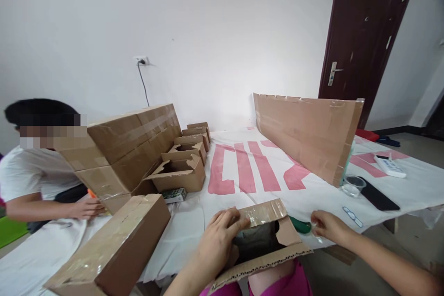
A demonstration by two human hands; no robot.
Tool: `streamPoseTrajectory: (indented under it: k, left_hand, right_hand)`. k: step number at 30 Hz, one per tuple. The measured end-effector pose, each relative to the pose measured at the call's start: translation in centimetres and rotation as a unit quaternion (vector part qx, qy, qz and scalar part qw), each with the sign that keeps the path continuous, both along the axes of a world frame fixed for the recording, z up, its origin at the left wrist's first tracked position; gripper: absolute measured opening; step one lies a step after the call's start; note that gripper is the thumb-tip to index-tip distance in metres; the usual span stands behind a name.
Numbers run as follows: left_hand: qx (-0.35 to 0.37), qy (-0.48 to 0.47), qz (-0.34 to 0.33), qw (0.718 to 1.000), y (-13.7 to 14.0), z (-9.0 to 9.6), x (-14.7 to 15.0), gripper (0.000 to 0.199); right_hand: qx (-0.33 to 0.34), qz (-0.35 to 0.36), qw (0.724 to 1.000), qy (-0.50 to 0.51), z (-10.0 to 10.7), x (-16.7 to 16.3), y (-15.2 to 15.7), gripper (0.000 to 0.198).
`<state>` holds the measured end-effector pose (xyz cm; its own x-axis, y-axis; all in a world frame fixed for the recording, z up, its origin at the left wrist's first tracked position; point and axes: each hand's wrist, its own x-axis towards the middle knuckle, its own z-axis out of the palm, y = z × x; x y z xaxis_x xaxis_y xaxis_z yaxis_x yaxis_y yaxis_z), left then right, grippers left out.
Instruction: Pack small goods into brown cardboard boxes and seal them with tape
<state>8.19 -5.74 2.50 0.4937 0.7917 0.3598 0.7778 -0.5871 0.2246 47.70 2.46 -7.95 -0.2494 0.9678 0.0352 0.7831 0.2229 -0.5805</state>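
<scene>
My left hand (222, 236) is wrapped over the left side of an open cardboard box (291, 236) at my lap, thumb across a flap with shiny clear tape. The inside of the box is dark, and one flap has a ragged cut edge. To the right of the box, my right hand (328, 226) is closed in a pinch. A small shiny, clear bit shows below its fingertips, too small to name. Between the box and that hand lies a green, rounded object (301, 225), partly hidden behind the box.
Several open cardboard boxes (182, 173) stand in a row beside stacked boxes (138, 138). A long box (114, 245) lies front left. A cardboard panel (305, 134) stands at right, near a cup (353, 187) and phone (378, 194). Another person (41, 180) sits at left.
</scene>
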Motion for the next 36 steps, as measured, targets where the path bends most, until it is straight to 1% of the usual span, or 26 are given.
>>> streamPoseTrajectory:
  k: [2, 4, 5, 7, 8, 9, 11, 12, 14, 16, 17, 18, 20, 22, 23, 24, 25, 26, 28, 29, 30, 31, 32, 33, 34, 36]
  left_hand:
    - [0.005, -0.076, 0.006, 0.997, 0.2, 0.0, -0.5, 0.064]
    - [0.003, -0.181, 0.048, 0.982, 1.0, 0.0, -1.1, 0.044]
    - [-0.005, -0.246, 0.084, 0.966, 1.6, 0.0, -1.5, 0.036]
    - [-0.032, -0.371, 0.158, 0.915, 3.3, -0.2, -2.1, 0.027]
    - [-0.050, -0.417, 0.183, 0.889, 4.2, -0.4, -2.4, 0.023]
    - [-0.067, -0.451, 0.199, 0.868, 5.1, -0.6, -2.7, 0.020]
    - [-0.097, -0.485, 0.207, 0.844, 6.7, -1.3, -3.1, 0.020]
    - [-0.108, -0.496, 0.207, 0.836, 7.3, -1.8, -3.2, 0.024]
    - [-0.136, -0.528, 0.208, 0.812, 8.3, -2.8, -3.3, 0.031]
    - [-0.170, -0.562, 0.204, 0.783, 8.8, -3.7, -3.2, 0.040]
    - [-0.189, -0.579, 0.199, 0.768, 9.0, -4.2, -3.2, 0.044]
    - [-0.208, -0.594, 0.191, 0.753, 9.0, -4.5, -3.1, 0.048]
    - [-0.240, -0.621, 0.162, 0.728, 8.5, -5.1, -3.0, 0.053]
    - [-0.261, -0.642, 0.118, 0.712, 7.3, -5.8, -3.1, 0.062]
    - [-0.268, -0.649, 0.095, 0.705, 6.4, -6.3, -3.3, 0.070]
    - [-0.278, -0.651, 0.066, 0.703, 5.3, -6.9, -3.7, 0.079]
    - [-0.293, -0.644, 0.031, 0.706, 4.2, -7.5, -4.1, 0.090]
    - [-0.310, -0.625, -0.006, 0.717, 3.0, -8.3, -4.6, 0.103]
    - [-0.345, -0.544, -0.078, 0.761, 1.0, -9.8, -5.7, 0.132]
    - [-0.353, -0.498, -0.096, 0.786, 0.2, -10.4, -6.1, 0.144]
    - [-0.351, -0.461, -0.099, 0.809, -0.4, -10.9, -6.4, 0.154]
    - [-0.342, -0.438, -0.088, 0.827, -0.7, -11.3, -6.4, 0.160]
    - [-0.329, -0.430, -0.078, 0.837, -0.8, -11.5, -6.2, 0.164]
    - [-0.318, -0.434, -0.071, 0.840, -0.7, -11.6, -5.9, 0.166]
    - [-0.309, -0.445, -0.071, 0.837, -0.5, -11.5, -5.5, 0.167]
    - [-0.298, -0.473, -0.079, 0.825, 0.2, -11.3, -4.6, 0.167]
  right_hand:
    - [0.016, -0.006, 1.000, -0.018, -1.1, 0.0, -0.7, 0.021]
    - [0.050, -0.007, 0.997, -0.055, -1.8, 0.4, -1.3, 0.033]
    - [0.068, -0.008, 0.994, -0.082, -2.1, 0.6, -1.6, 0.038]
    - [0.099, -0.007, 0.986, -0.134, -2.6, 1.1, -1.8, 0.046]
    - [0.108, -0.003, 0.983, -0.147, -2.6, 1.2, -1.8, 0.050]
    - [0.120, -0.002, 0.981, -0.150, -2.6, 1.3, -1.7, 0.053]
    - [0.163, -0.006, 0.977, -0.136, -1.8, 1.2, -1.2, 0.054]
    - [0.194, -0.008, 0.973, -0.125, -1.0, 1.0, -0.8, 0.050]
    - [0.268, -0.002, 0.958, -0.101, 1.4, 0.1, -0.2, 0.042]
    - [0.326, 0.024, 0.943, -0.064, 4.7, -1.6, 0.4, 0.037]
    - [0.338, 0.044, 0.939, -0.042, 6.5, -2.7, 0.5, 0.036]
    - [0.337, 0.071, 0.939, -0.021, 8.3, -4.1, 0.6, 0.035]
    - [0.295, 0.153, 0.943, 0.000, 11.5, -7.1, 0.6, 0.032]
    - [0.212, 0.256, 0.943, -0.009, 13.6, -10.2, 0.7, 0.031]
    - [0.164, 0.302, 0.939, -0.025, 14.2, -11.6, 0.9, 0.030]
    - [0.123, 0.336, 0.932, -0.048, 14.5, -12.8, 1.0, 0.031]
    - [0.097, 0.353, 0.927, -0.078, 14.4, -13.9, 1.2, 0.033]
    - [0.089, 0.354, 0.924, -0.114, 14.1, -14.8, 1.4, 0.035]
    - [0.117, 0.322, 0.922, -0.178, 13.1, -16.2, 1.6, 0.033]
    - [0.137, 0.301, 0.923, -0.198, 12.6, -16.7, 1.6, 0.029]
    - [0.152, 0.285, 0.923, -0.208, 12.2, -17.1, 1.4, 0.025]
    - [0.156, 0.277, 0.925, -0.207, 12.0, -17.3, 1.2, 0.021]
    - [0.151, 0.276, 0.928, -0.199, 11.9, -17.5, 1.0, 0.019]
    - [0.142, 0.278, 0.932, -0.183, 11.9, -17.5, 0.7, 0.018]
    - [0.129, 0.283, 0.937, -0.162, 12.1, -17.5, 0.4, 0.017]
    - [0.095, 0.297, 0.945, -0.100, 12.6, -17.3, -0.1, 0.014]
